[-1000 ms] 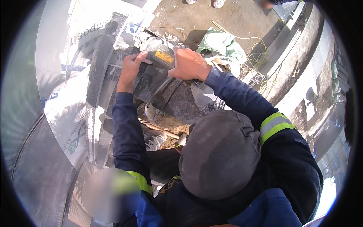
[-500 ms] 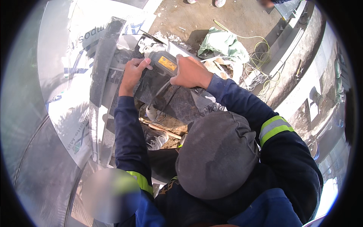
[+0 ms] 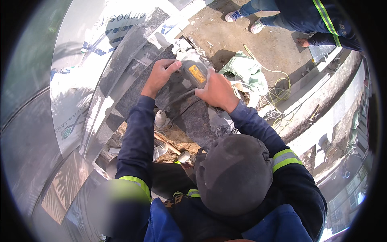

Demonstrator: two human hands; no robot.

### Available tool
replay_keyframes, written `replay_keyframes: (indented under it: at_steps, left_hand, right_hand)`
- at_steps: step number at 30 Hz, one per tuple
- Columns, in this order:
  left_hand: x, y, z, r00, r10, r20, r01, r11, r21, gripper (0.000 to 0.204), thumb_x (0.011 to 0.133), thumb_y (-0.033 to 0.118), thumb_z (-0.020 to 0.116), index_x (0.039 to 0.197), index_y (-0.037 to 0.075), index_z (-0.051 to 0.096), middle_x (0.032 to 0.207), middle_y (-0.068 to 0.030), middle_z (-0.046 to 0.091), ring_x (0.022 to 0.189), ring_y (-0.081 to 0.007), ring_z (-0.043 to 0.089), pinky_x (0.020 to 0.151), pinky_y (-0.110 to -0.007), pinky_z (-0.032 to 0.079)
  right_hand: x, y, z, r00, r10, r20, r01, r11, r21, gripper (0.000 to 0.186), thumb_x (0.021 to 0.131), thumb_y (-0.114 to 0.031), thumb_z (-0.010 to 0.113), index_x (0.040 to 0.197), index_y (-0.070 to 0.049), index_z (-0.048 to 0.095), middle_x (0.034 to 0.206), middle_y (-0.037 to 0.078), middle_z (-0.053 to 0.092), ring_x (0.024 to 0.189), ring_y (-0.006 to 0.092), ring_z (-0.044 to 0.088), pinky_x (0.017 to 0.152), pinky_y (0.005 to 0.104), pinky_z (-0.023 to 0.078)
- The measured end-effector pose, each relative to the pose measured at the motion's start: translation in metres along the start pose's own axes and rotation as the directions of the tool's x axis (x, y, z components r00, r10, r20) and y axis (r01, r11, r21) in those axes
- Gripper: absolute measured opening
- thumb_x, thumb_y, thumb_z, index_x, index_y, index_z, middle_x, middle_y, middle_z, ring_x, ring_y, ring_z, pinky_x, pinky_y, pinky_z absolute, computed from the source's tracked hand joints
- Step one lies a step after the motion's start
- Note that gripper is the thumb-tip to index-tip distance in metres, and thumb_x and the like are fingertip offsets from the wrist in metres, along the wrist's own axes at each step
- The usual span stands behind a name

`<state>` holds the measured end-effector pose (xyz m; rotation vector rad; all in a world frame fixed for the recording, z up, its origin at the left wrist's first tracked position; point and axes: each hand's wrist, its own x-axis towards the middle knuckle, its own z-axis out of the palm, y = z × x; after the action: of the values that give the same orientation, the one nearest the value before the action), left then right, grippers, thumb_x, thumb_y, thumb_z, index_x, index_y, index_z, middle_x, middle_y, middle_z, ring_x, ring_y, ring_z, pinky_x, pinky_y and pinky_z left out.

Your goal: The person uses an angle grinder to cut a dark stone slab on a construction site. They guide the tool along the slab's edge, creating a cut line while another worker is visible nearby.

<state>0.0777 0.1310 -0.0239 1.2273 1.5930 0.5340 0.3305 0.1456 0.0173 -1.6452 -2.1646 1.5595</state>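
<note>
A corded disc cutter (image 3: 195,72) with a dusty grey body and a yellow label lies between my hands, over a dark stone slab (image 3: 171,99). My left hand (image 3: 163,74) is closed at its left side near the pale front end, with thumb and forefinger against it. My right hand (image 3: 219,89) wraps round its right rear side, thumb along the body. The cutter's blade is not clearly visible. Its grey cable (image 3: 181,98) runs back toward me. A white cylindrical object (image 3: 161,119), perhaps a plug connector, stands below the slab's left part.
Near my feet lies a mallet (image 3: 184,156) with a wooden handle. Long panels (image 3: 125,68) lean at the left. A pale green cloth (image 3: 248,72) and a tangled yellow cable (image 3: 284,90) lie to the right. Another person's hand (image 3: 302,42) and legs are at upper right.
The view has shifted, and the cutter and both hands appear farther right. The thin blade edge seen earlier is no longer distinct. More of the other person has come into view.
</note>
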Motion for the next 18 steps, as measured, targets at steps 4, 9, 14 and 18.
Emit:
replay_keyframes:
  at_steps: [4,9,14,18]
  left_hand:
    - [-0.009,-0.01,0.01,0.982,-0.04,-0.186,-0.025,0.942,-0.333,0.069,0.101,0.058,0.061,0.117,-0.008,0.071,0.113,-0.009,0.072,0.105,-0.0181,0.062,0.098,-0.036,0.044]
    - [-0.007,0.007,0.014,0.954,-0.147,-0.261,-0.046,0.79,-0.611,0.066,0.103,0.056,0.059,0.128,-0.004,0.066,0.127,-0.0088,0.068,0.115,-0.0174,0.06,0.103,-0.037,0.04]
    - [-0.003,0.002,0.014,0.937,-0.232,-0.263,-0.009,0.733,-0.681,0.063,0.1,0.055,0.064,0.127,-0.003,0.067,0.127,-0.0094,0.068,0.117,-0.0181,0.06,0.102,-0.037,0.039]
    - [-0.002,-0.008,0.018,0.955,-0.163,-0.25,-0.08,0.667,-0.741,0.063,0.099,0.053,0.067,0.126,-0.004,0.066,0.127,-0.0099,0.068,0.117,-0.0185,0.06,0.103,-0.037,0.039]
  right_hand:
    - [0.006,-0.023,0.0,0.989,-0.124,-0.086,0.113,0.986,-0.126,0.06,0.076,-0.028,0.075,0.112,0.017,0.059,0.088,0.03,0.072,0.085,0.0432,0.074,0.078,0.0484,0.059]
    - [0.018,-0.037,0.005,0.973,-0.192,-0.127,0.172,0.973,-0.153,0.063,0.077,-0.029,0.075,0.115,0.018,0.059,0.086,0.028,0.072,0.082,0.0412,0.074,0.077,0.0477,0.059]
    - [0.023,-0.036,0.014,0.976,-0.178,-0.128,0.16,0.978,-0.136,0.067,0.078,-0.036,0.077,0.116,0.016,0.057,0.089,0.03,0.072,0.086,0.0453,0.073,0.081,0.0496,0.058]
    - [0.022,-0.04,0.014,0.981,-0.158,-0.111,0.139,0.977,-0.162,0.059,0.077,-0.03,0.076,0.111,0.015,0.059,0.086,0.027,0.072,0.082,0.0436,0.074,0.078,0.0489,0.059]
